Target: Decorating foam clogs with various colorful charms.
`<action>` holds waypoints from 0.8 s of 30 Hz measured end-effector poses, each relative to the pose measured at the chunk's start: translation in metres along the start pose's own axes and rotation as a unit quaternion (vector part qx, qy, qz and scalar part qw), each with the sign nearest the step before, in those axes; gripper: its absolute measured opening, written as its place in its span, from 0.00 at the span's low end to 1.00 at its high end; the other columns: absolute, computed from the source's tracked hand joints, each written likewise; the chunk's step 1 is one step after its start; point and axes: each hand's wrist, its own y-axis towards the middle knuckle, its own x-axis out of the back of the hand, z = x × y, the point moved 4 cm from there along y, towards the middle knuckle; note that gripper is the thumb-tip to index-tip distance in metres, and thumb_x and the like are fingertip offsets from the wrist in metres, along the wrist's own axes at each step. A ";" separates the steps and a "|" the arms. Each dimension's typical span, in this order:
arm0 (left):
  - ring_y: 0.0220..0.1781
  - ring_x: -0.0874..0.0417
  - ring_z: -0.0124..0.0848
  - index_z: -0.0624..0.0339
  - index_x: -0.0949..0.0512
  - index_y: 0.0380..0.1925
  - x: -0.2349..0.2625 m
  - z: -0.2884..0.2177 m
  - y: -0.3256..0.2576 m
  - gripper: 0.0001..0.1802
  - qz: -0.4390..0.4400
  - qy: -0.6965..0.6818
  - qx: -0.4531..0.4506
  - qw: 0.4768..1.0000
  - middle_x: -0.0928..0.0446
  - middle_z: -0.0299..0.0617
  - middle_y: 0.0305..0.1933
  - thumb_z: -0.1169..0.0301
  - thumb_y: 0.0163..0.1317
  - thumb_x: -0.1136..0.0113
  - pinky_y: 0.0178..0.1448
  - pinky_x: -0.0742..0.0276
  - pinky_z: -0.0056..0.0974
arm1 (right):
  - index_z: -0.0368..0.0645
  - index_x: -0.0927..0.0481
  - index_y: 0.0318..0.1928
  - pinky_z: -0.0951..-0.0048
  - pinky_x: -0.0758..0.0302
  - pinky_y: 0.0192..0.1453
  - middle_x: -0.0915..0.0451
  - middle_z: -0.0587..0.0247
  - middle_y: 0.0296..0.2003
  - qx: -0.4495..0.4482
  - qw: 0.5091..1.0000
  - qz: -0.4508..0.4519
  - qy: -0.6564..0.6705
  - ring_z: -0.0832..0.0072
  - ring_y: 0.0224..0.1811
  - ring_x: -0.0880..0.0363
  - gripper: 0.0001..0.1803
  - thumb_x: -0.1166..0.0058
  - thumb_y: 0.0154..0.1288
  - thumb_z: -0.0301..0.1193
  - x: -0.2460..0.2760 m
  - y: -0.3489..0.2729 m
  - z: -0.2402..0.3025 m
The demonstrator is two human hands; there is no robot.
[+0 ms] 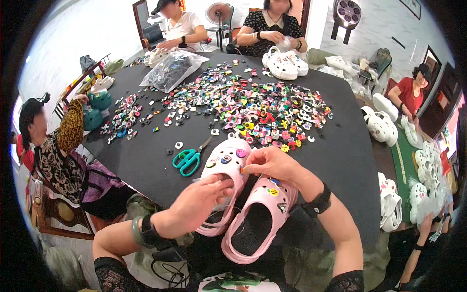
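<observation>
A pair of pink clogs lies in front of me, toes pointing away. The left clog [224,155] has colourful charms in its holes, and so does the right clog [262,197]. My left hand [202,194] rests across the left clog's opening with its fingers stretched out. Bent over the same clog's toe, my right hand [275,165] pinches a small orange charm [242,170] at its inner side. Green-handled scissors [189,159] lie left of the clogs, blades half spread.
A wide heap of mixed charms [262,109] covers the middle of the black table [348,165]. Behind it are a clear plastic bag [173,70] and white clogs [282,65]. More white clogs [389,202] stand at the right. Several people work around the table.
</observation>
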 end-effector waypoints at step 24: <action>0.36 0.32 0.16 0.64 0.29 0.44 -0.007 -0.001 0.013 0.11 -0.005 0.236 -0.088 0.968 0.28 0.31 0.37 0.68 0.67 0.49 0.38 0.33 0.25 | 0.42 0.17 0.36 0.69 0.24 0.39 0.19 0.56 0.31 0.116 0.821 -0.333 -0.449 0.65 0.34 0.19 0.06 0.43 0.57 0.27 0.083 -0.019 -0.005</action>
